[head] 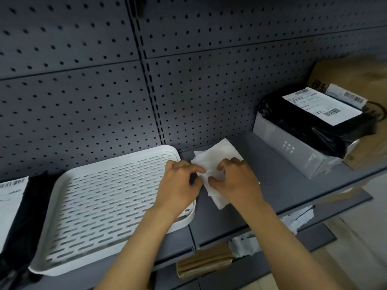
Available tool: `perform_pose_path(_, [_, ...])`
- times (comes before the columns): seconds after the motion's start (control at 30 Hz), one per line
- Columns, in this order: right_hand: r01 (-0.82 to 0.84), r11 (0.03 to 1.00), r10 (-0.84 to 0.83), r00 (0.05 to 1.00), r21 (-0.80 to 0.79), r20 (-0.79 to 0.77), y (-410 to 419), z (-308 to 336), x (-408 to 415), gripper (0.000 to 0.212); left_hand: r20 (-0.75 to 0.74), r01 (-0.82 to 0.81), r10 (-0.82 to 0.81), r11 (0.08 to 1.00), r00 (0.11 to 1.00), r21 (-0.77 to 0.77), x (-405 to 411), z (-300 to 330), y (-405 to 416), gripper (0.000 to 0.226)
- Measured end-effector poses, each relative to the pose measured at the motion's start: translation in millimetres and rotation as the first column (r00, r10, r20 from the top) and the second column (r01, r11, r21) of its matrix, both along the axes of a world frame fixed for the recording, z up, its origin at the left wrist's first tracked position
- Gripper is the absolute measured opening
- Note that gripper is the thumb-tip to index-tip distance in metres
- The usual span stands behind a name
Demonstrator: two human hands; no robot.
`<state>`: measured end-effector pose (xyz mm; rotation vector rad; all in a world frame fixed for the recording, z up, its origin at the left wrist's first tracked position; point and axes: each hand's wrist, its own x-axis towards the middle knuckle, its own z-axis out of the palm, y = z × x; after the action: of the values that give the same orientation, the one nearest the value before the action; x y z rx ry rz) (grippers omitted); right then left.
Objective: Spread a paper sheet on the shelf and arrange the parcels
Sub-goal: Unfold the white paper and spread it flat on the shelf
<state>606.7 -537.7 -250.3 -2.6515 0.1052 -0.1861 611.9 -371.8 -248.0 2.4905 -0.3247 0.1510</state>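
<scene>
Your left hand (180, 181) and right hand (234, 178) pinch the folded paper sheet (217, 155) on the shelf (278, 181), likely to open it. Parcels (314, 122) wait aside, leaving room.

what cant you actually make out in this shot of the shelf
All in the head view:
- Paper sheet: its middle is covered by both hands, left hand and right hand.
- Label on the black parcel: print too small and blurred to read.
- Left black parcel: cut off by the left edge.
- Brown box: cut off by the right edge.
</scene>
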Motion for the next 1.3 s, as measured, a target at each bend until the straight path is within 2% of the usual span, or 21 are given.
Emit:
perform_pose_path(0.1, [0.017,0.999,-0.017,1.000,-0.042,0.002,0,-1,-1,0.027,0.033,0.032,-0.032,0.999,0.999,0.001,-1,-2,-1,0.029])
perform_pose_path(0.23, [0.014,0.993,-0.011,1.000,-0.114,0.025,-4,1,-3,0.026,0.101,0.005,-0.010,0.999,0.995,0.047,3,-6,-5,0.032])
perform_pose_path(0.3, [-0.006,0.994,0.011,0.999,-0.105,0.040,-7,8,-5,0.024,0.116,0.022,-0.030,0.997,0.993,0.067,8,-3,-7,0.040])
perform_pose_path(0.4, [-0.068,0.993,0.077,0.993,-0.100,0.091,-13,27,-13,0.021,0.142,0.130,-0.148,0.983,0.979,0.128,14,9,-9,0.055])
perform_pose_path(0.47, [-0.081,0.990,0.098,0.983,-0.115,0.155,-18,46,-21,0.017,0.187,0.184,-0.205,0.975,0.961,0.120,21,19,-9,0.043])
perform_pose_path(0.53, [-0.054,0.991,0.085,0.959,-0.122,0.269,-23,67,-28,0.018,0.263,0.201,-0.204,0.979,0.943,0.037,27,31,-7,0.024])
perform_pose_path(0.67, [-0.006,1.000,-0.004,0.913,0.025,0.409,-25,105,-38,0.030,0.337,0.208,-0.163,0.973,0.927,-0.100,26,68,-4,0.029])
perform_pose_path(0.8, [-0.074,0.981,0.023,0.963,0.181,0.269,-12,127,-47,0.075,0.411,0.164,-0.067,0.965,0.909,-0.205,18,111,0,0.024])
perform_pose_path(0.9, [-0.078,0.967,0.015,0.967,0.243,0.253,-6,121,-39,0.065,0.445,0.103,0.022,0.961,0.895,-0.255,13,136,13,0.024])
perform_pose_path(0.97, [-0.101,0.922,0.023,0.978,0.375,0.207,1,119,-34,0.061,0.432,0.036,0.102,0.953,0.896,-0.301,8,147,24,0.023])
perform_pose_path(1.07, [-0.184,0.801,0.105,0.980,0.569,0.169,25,124,-33,0.088,0.448,-0.070,0.184,0.963,0.875,-0.259,2,156,41,0.025])
perform_pose_path(1.17, [-0.260,0.787,0.154,0.961,0.559,0.230,60,130,-33,0.108,0.475,-0.096,0.170,0.980,0.863,-0.176,-1,161,51,0.030])
perform_pose_path(1.3, [-0.277,0.829,0.106,0.931,0.486,0.351,94,135,-31,0.112,0.515,-0.142,0.183,0.983,0.837,-0.119,-7,164,65,0.028])
